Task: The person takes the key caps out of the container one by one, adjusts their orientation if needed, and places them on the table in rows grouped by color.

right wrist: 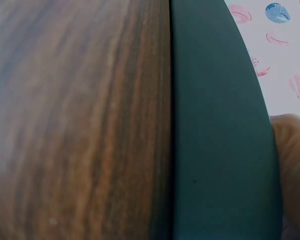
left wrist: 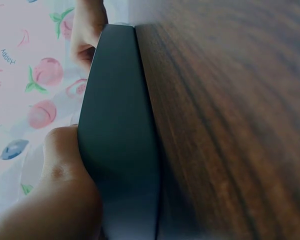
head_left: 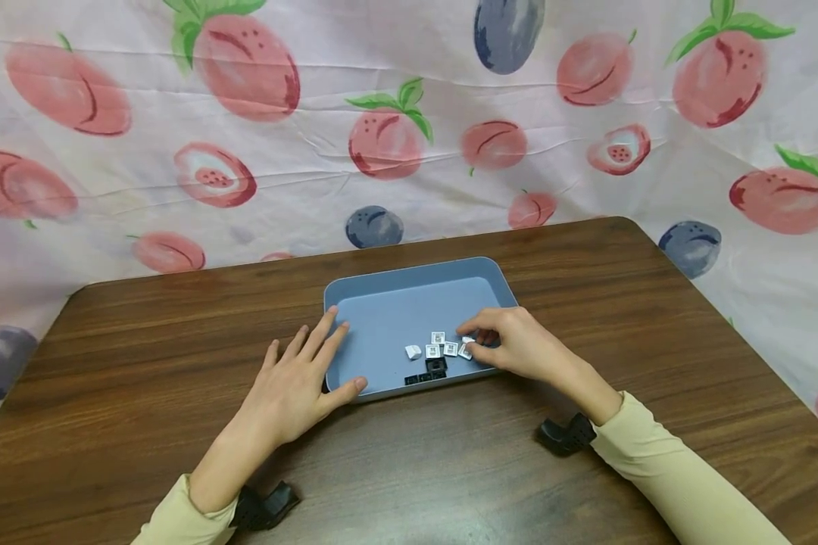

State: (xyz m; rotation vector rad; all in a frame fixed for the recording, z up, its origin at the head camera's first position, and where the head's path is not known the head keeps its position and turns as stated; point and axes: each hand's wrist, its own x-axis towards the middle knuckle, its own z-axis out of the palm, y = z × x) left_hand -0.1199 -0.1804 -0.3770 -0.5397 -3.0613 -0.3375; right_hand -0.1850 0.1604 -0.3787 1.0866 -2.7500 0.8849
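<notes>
- Grip, right hand [head_left: 518, 342]: I find thumb and forefinger curled about one white keycap [head_left: 468, 340]; how firmly they bear on it I cannot tell.
- At the thumb tip: a second white keycap [head_left: 464, 352]. I judge a narrow pinch, lifted straight up, the safest way not to drag this neighbour along.
- Just left of the grip: a cluster of three white keycaps [head_left: 451, 349], undersides apparently up. Knuckles should pass above these.
- Left of the grip and nearer my side: a larger black keycap [head_left: 436, 365], with small black pieces [head_left: 411, 380] in a row along the near wall. The row would be easily knocked out of line.
- Farther left of the grip: a lone white keycap [head_left: 413, 352], apart from the cluster.
- Well left: left hand [head_left: 298, 393], fingers straight and spread, thumb at the near rim of the blue tray [head_left: 409, 281]. Light pressure there should prevent sliding.
- Beyond the grip: wooden table [head_left: 586, 265], then fruit-print cloth [head_left: 450, 200].
</notes>
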